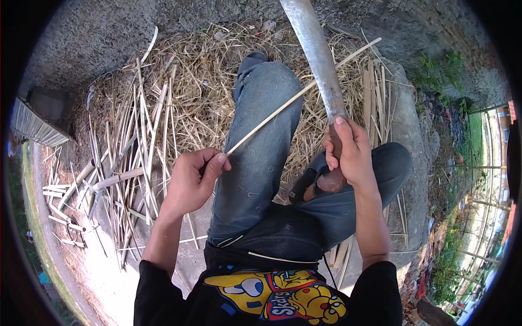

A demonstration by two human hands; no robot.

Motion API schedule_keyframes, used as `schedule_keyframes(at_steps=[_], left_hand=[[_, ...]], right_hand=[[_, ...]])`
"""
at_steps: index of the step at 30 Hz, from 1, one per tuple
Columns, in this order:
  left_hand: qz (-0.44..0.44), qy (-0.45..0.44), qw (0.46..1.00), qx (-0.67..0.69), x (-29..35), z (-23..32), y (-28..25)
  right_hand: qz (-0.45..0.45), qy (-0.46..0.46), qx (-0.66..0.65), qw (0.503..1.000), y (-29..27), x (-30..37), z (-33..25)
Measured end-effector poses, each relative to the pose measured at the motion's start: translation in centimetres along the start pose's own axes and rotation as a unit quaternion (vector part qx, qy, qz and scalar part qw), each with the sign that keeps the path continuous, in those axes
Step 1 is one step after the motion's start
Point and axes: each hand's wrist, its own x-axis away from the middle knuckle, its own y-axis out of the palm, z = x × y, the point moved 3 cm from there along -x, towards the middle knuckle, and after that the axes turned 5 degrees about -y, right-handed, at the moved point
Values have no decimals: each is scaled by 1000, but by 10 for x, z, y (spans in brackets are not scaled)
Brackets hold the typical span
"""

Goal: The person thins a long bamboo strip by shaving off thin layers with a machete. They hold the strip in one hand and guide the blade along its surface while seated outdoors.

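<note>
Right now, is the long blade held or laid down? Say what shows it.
The long blade is held: the right grip wraps around its handle, and the metal stretches away beyond that grip.

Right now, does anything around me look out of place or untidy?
A pale strip lies loose across your lap, away from the jumbled pile on your left, and small curly shavings dot your jeans, so both look stray.

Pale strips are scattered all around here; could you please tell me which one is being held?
The long strip pinched in the left hand, slanting up across the left thigh; the other strips lie loose.
</note>
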Motion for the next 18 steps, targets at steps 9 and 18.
schedule_keyframes(at_steps=[9, 18], left_hand=[[13, 46, 998, 35, -17, -17, -4], [230, 144, 946, -175, -99, 42, -95]], right_hand=[[-163, -21, 116, 980, 37, 47, 0], [110, -320, 506, 793, -28, -11, -106]])
